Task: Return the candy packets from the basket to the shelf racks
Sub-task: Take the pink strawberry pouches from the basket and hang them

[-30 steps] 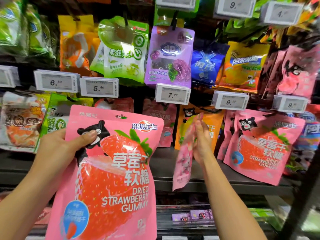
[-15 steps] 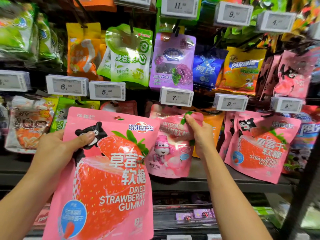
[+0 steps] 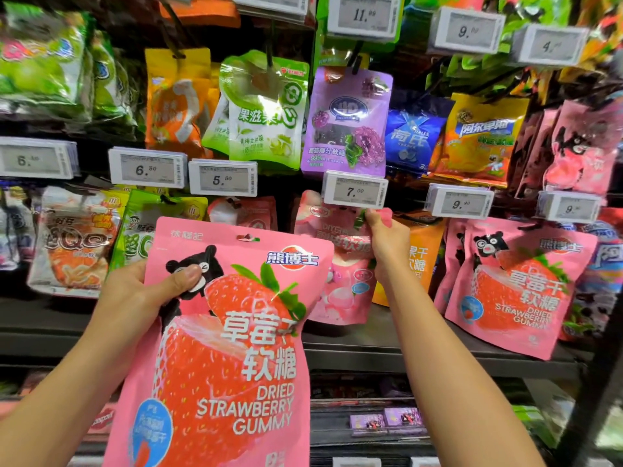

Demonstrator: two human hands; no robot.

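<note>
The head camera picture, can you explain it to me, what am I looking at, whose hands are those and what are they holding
This is a single view from a camera worn on a person's head, looking forward and down at their own bare hands in front of a shop's candy shelves. No robot is involved. The left hand grips a big pink dried strawberry gummy packet by its upper left edge. The right hand pinches the top of a smaller pink candy packet, raised just under the price tag reading 7.00, apparently to hang it there. More strawberry gummy packets hang at the right.
</note>
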